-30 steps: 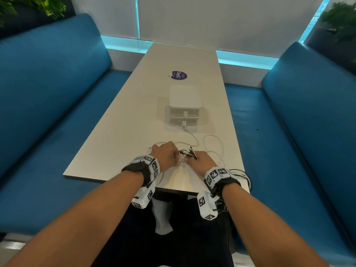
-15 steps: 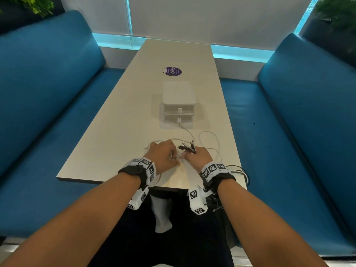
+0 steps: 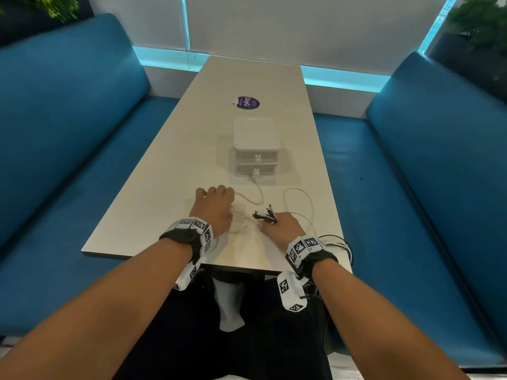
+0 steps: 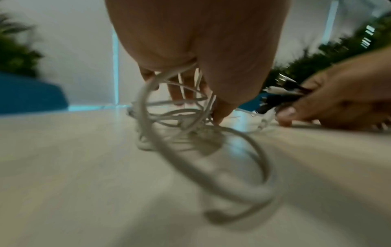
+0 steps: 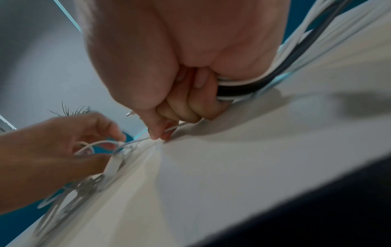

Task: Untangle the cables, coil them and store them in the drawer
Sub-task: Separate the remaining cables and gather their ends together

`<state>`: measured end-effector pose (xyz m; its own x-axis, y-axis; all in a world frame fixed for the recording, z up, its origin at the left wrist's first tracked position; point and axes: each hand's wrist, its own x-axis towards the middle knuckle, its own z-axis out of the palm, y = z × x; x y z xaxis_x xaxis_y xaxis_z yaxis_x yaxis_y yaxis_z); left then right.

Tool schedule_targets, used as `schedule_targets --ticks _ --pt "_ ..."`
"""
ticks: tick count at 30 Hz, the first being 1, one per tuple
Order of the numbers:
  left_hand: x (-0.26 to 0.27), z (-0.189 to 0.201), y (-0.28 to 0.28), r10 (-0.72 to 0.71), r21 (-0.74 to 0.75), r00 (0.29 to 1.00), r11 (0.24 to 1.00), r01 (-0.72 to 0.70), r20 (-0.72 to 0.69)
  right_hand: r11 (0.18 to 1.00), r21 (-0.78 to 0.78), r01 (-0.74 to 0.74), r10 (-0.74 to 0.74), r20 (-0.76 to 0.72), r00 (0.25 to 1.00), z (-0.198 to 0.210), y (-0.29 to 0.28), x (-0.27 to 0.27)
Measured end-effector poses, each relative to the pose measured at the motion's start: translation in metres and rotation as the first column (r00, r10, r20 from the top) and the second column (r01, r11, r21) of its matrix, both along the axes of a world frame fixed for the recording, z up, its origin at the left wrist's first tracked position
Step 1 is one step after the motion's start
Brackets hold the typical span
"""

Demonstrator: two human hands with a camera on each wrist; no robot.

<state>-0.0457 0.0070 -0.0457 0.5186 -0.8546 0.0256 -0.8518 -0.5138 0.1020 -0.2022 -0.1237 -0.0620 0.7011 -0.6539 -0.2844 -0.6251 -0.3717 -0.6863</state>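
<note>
- Moved since the earlier frame: left hand (image 3: pixel 214 208) shifted away from right hand (image 3: pixel 282 229), further up the worktop (image 3: pixel 164 187); hands were touching, now apart with white cables (image 3: pixel 244 223) strung between them.
- Left grip: closed on the white cables, fingers curled round several tangled loops (image 4: pixel 182 107); one thick loop hangs out toward the wrist camera, blurred.
- Right grip: closed on a bundle of black and white cables (image 5: pixel 237 88), fingers curled tight against the palm; thumb and forefinger also pinch a thin white strand (image 5: pixel 169 130) running across to the left hand.
- Connector ends (image 3: pixel 264 213) stick out past the right knuckles, dark and white, fanned toward the drawer unit.
- Right fist low on the worktop, knuckles touching or just above it; can't tell which.
- One white lead (image 3: pixel 253 190) runs from the left hand up to the lower drawer front; another loops wide (image 3: pixel 301 204) right of the hands.
- More cable (image 3: pixel 337 242) hangs over the near-right worktop edge, behind the right wrist.
- Drawer unit (image 3: pixel 256 146): white, two stacked drawers, both shut, mid-worktop, beyond the hands.
- Purple round sticker (image 3: pixel 248 102) beyond the unit.
- Blue benches (image 3: pixel 68 119) both sides.
</note>
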Motion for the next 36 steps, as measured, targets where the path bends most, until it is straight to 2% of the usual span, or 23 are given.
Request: schedule_targets --ticks 3,5,7,9,15,18,22,26,29,33,36 --pt "-0.007 -0.005 0.003 -0.269 0.029 0.962 0.963 0.268 0.052 0.999 -0.033 -0.017 0.016 -0.042 0.999 0.002 0.000 0.004" --pt "-0.017 -0.007 0.002 -0.334 0.067 0.942 0.940 0.334 -0.011 0.999 -0.046 -0.005 0.003 -0.058 0.998 0.003 0.000 0.005" --pt "-0.014 -0.012 0.004 -0.245 0.046 0.958 0.966 0.254 -0.151 0.998 -0.059 0.008 -0.013 -0.074 0.997 0.003 -0.005 0.001" --pt "-0.006 -0.015 0.009 -0.194 -0.012 0.958 0.981 0.196 -0.211 0.995 -0.087 0.044 -0.053 -0.101 0.994 0.004 -0.014 -0.009" --pt "0.009 -0.005 0.014 -0.250 0.005 0.951 0.967 0.255 -0.184 0.963 -0.220 0.157 -0.203 -0.210 0.956 0.013 -0.052 -0.043" --pt "0.011 -0.006 0.014 -0.225 0.064 0.966 0.970 0.234 -0.128 0.926 -0.334 0.173 -0.275 -0.287 0.917 0.015 -0.063 -0.056" --pt "0.014 -0.004 0.012 -0.217 0.134 0.970 0.964 0.230 -0.106 0.891 -0.404 0.207 -0.339 -0.289 0.895 0.017 -0.069 -0.068" --pt "0.002 -0.001 -0.001 -0.234 0.101 0.970 0.965 0.240 -0.069 0.886 -0.423 0.188 -0.295 -0.202 0.934 0.024 -0.057 -0.056" --pt "-0.010 0.004 -0.012 -0.259 0.060 0.966 0.964 0.260 -0.022 0.899 -0.426 0.102 -0.177 -0.139 0.974 0.026 -0.046 -0.041" --pt "-0.016 0.007 -0.023 -0.196 0.024 0.979 0.980 0.198 -0.061 0.927 -0.375 -0.032 -0.053 -0.214 0.975 0.020 -0.038 -0.039" --pt "-0.021 0.006 -0.032 -0.153 0.010 0.981 0.988 0.155 -0.122 0.936 -0.351 -0.001 -0.103 -0.278 0.955 0.021 -0.045 -0.044"
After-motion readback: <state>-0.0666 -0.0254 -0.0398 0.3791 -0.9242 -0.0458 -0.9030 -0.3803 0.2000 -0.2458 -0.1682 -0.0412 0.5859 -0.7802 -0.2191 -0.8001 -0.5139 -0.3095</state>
